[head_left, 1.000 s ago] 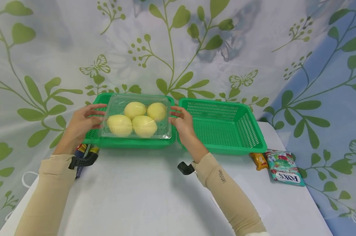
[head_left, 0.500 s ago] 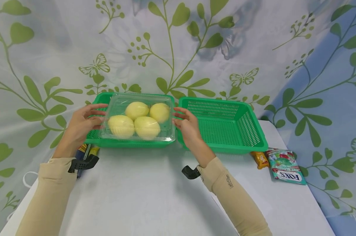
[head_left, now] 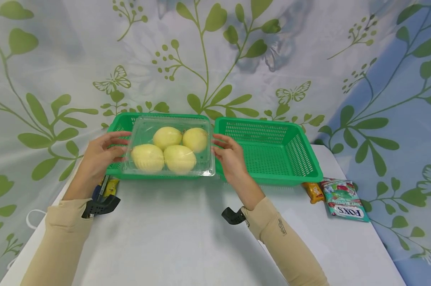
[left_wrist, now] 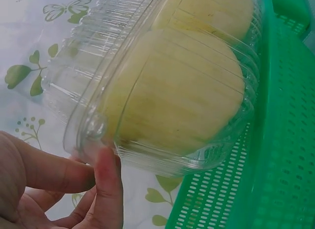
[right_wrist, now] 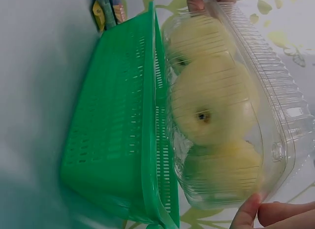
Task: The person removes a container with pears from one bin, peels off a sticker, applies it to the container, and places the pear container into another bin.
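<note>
A clear plastic clamshell container (head_left: 172, 122) with several round, pale yellow fruits (head_left: 179, 159) inside is held above the left green basket (head_left: 117, 169). My left hand (head_left: 101, 155) pinches its left end; in the left wrist view, the thumb and fingers (left_wrist: 107, 182) grip the rim flange. At the opposite end, my right hand (head_left: 231, 159) pinches the rim, and its fingertips (right_wrist: 250, 207) show in the right wrist view. The container's lid is closed. In the right wrist view, its underside sits just over the basket's edge.
A second green basket (head_left: 269, 159) stands to the right, with nothing visible inside. Beside it lie an orange packet (head_left: 313, 192) and a teal FOX'S bag (head_left: 345, 200). Left of the baskets, a yellow packet (head_left: 111, 187) lies partly behind my left wrist. A patterned cloth (head_left: 208, 59) hangs behind.
The container has shifted slightly right and toward me, still between both hands. My right hand has moved a little right with it; the left hand has moved only slightly.
</note>
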Demonstrator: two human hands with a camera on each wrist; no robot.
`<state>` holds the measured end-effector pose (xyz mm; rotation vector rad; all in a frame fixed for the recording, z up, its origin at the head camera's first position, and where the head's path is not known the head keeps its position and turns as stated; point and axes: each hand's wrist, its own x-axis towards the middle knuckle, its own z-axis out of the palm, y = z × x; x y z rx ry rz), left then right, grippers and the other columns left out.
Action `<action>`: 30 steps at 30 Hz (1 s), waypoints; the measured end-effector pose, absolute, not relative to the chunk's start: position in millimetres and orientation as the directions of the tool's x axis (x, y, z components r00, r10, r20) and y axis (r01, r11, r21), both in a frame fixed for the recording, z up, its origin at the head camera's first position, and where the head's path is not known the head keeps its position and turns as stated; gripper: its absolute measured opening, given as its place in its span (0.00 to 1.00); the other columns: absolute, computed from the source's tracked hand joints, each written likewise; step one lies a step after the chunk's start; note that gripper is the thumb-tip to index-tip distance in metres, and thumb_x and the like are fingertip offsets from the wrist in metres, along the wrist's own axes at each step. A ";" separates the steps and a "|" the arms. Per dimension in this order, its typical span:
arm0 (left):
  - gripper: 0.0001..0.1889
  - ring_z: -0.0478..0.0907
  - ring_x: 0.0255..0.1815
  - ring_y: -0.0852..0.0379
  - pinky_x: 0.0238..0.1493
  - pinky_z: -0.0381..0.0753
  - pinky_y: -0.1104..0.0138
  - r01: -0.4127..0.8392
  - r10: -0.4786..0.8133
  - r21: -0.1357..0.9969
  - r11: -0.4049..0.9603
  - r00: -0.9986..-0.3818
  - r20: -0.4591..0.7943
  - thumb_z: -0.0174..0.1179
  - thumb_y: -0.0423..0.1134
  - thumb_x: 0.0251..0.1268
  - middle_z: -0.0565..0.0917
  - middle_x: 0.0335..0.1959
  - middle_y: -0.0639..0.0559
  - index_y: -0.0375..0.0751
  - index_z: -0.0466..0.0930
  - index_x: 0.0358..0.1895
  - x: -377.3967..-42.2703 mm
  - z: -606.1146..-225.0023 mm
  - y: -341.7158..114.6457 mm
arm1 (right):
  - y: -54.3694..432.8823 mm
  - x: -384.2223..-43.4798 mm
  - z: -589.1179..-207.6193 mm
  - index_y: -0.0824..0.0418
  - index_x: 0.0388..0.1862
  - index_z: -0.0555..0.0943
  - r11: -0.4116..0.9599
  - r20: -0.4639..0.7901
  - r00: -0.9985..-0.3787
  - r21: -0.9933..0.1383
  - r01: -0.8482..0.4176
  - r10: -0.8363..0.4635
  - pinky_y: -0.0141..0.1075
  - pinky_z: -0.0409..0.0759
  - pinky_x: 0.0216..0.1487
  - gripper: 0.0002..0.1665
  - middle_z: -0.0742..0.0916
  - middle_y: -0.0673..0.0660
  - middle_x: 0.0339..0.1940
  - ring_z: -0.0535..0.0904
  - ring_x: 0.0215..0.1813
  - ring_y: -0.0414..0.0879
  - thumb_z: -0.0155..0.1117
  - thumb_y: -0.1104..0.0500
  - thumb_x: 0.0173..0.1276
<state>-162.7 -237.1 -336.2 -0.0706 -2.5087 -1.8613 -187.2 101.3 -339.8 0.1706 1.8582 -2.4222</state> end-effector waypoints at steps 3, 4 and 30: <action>0.23 0.80 0.42 0.71 0.38 0.85 0.75 0.051 0.036 0.954 0.294 -0.998 0.042 0.53 0.31 0.75 0.78 0.47 0.66 0.48 0.71 0.71 -160.0 -336.0 -234.7 | 104.0 -183.9 -340.8 0.61 0.63 0.79 -0.278 -0.149 -0.989 -0.950 0.143 -0.001 0.29 0.79 0.52 0.22 0.81 0.56 0.55 0.78 0.54 0.45 0.55 0.73 0.73; 0.23 0.80 0.42 0.71 0.38 0.85 0.75 0.052 0.041 0.956 0.289 -0.998 0.042 0.53 0.32 0.75 0.78 0.47 0.66 0.48 0.71 0.71 -159.1 -335.8 -233.9 | 105.1 -182.8 -341.0 0.61 0.63 0.78 -0.280 -0.151 -0.989 -0.949 0.145 -0.003 0.29 0.79 0.52 0.22 0.80 0.56 0.55 0.78 0.54 0.45 0.55 0.73 0.73; 0.22 0.82 0.41 0.69 0.36 0.85 0.72 0.112 0.103 0.970 0.216 -0.990 0.092 0.54 0.31 0.74 0.79 0.47 0.61 0.49 0.73 0.68 -134.9 -337.9 -225.9 | 123.9 -150.8 -340.6 0.61 0.66 0.75 -0.251 -0.159 -0.986 -0.954 0.166 -0.047 0.37 0.73 0.62 0.25 0.79 0.56 0.59 0.76 0.58 0.45 0.53 0.73 0.73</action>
